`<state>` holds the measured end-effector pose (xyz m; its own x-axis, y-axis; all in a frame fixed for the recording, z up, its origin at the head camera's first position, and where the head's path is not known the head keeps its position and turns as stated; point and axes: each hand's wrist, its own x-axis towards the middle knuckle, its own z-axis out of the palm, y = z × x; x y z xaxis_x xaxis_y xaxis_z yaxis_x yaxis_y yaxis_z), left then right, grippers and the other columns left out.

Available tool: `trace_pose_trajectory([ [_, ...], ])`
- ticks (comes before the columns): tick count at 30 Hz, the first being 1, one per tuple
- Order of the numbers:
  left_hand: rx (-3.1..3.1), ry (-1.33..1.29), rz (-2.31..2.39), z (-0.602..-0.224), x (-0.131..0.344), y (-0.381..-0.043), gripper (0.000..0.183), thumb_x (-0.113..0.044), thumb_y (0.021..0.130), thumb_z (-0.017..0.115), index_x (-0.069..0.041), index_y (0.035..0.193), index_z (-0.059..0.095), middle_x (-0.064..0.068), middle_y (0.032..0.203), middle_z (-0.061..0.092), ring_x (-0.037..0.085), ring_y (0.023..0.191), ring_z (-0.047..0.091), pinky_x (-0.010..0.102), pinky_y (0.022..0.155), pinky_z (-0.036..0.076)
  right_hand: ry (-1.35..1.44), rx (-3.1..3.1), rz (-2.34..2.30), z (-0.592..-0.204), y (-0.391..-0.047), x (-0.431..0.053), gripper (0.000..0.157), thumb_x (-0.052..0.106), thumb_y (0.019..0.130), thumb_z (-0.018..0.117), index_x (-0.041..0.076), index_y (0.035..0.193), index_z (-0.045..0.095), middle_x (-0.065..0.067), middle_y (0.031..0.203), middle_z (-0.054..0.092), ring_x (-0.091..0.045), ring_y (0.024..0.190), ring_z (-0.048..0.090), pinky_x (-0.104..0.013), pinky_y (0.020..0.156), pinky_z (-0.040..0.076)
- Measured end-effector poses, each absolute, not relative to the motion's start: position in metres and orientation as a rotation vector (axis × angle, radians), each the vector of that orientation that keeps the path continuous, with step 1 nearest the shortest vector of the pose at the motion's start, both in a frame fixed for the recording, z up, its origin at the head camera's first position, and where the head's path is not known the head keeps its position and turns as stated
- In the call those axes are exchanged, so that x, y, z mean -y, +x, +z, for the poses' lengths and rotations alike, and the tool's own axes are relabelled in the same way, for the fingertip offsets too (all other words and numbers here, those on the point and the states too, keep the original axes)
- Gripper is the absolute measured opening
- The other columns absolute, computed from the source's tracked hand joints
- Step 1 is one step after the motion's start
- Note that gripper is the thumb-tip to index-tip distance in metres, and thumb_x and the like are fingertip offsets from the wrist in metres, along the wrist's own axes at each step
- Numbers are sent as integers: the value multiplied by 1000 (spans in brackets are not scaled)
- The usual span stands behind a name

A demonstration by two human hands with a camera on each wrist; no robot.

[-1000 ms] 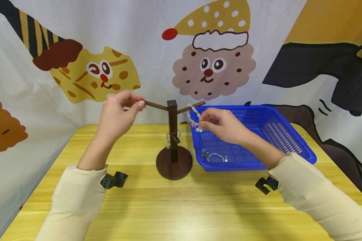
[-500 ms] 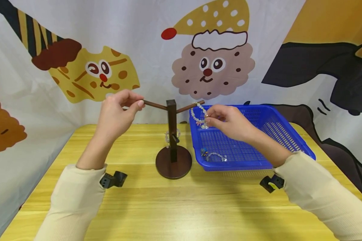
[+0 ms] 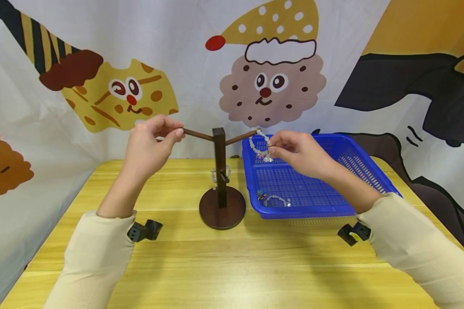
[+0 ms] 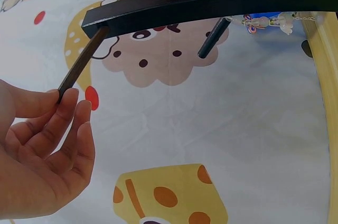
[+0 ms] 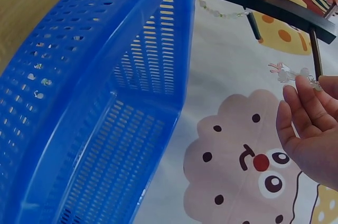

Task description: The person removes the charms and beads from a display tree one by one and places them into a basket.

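Observation:
A dark brown wooden jewelry stand [image 3: 220, 171] with a round base stands on the table. My left hand [image 3: 152, 143] pinches the tip of its upper left peg [image 4: 79, 66] between thumb and fingers. At the upper right peg [image 3: 239, 137], my right hand [image 3: 299, 152] pinches a clear beaded bracelet [image 3: 254, 147] that loops at the peg's tip, with a pink charm hanging low. The right wrist view has this bracelet [image 5: 289, 72] at my fingertips beside the peg. Another beaded bracelet [image 3: 214, 178] hangs lower on the stand, partly hidden by the post.
A blue plastic basket [image 3: 305, 211] sits right of the stand, its left rim close to the post. Inside lies a clear bracelet [image 3: 276, 198] with a blue charm. A printed cloth [image 3: 201, 86] hangs behind the wooden table [image 3: 216, 266].
My right hand has moved right and slightly up, drawing the bracelet along the upper right peg out to its tip. The left hand keeps its pinch on the left peg.

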<state>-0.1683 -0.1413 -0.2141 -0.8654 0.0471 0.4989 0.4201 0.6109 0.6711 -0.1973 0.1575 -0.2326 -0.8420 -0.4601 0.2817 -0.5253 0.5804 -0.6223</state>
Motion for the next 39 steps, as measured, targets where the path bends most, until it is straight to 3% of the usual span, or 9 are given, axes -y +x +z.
trace_pose_trajectory([
  [12,2411,-364,-1162,-214,141,-169,14,-11,90,58,0,95,65,13,85,68,20,78,62,26,57,38,853,2694,1080,-231,-197,-166,11,11,92,55,3,96,61,-6,81,62,-16,75,56,-29,69,44],
  [19,2411,-365,-1163,-214,141,-169,14,-10,90,58,0,95,65,12,85,68,19,78,62,25,57,38,833,2691,1051,-229,-196,-171,11,10,93,53,3,96,61,-7,81,62,-17,76,56,-34,71,44],
  [39,2408,-361,-1168,-214,141,-168,15,-11,90,58,0,95,66,12,84,68,19,78,62,25,58,39,821,2688,933,-230,-188,-190,9,9,91,56,4,93,62,-5,78,56,-19,72,53,-22,63,43],
])
